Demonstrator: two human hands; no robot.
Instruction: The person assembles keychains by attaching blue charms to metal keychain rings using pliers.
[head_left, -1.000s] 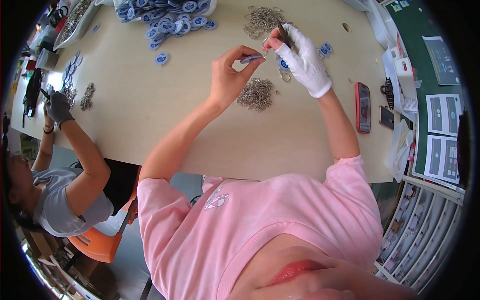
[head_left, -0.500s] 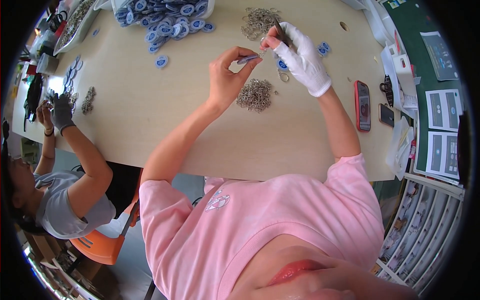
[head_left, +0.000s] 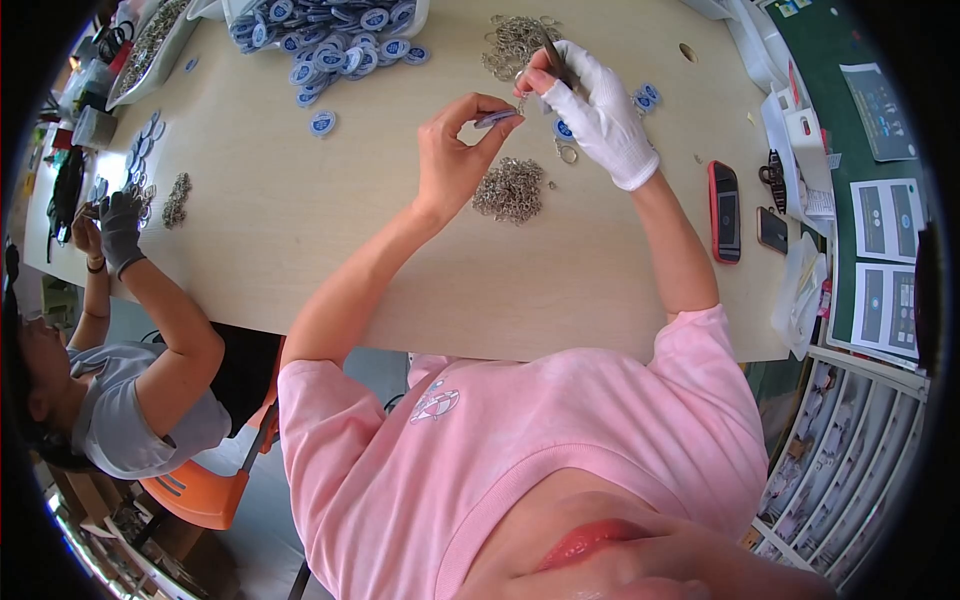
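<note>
My bare left hand pinches a round blue-and-white disc, seen nearly edge-on, between thumb and fingertips. Just beyond it, my right hand, in a white glove with bare fingertips, is closed round a slim dark metal tool; the tool's kind is unclear. The right fingertips also pinch a small key ring, from which a short chain runs down to the disc. Under the right hand lie a blue disc and a loose key ring. A pile of short metal chains sits near my left wrist.
Key rings are heaped at the back. A white bin of blue discs spills onto the table. Phones lie at right. On the left, a co-worker's gloved hand works beside discs and chains.
My right hand has shifted slightly left with the tool and key ring. My left hand stays put with the disc. The red-cased phone's screen has gone darker.
</note>
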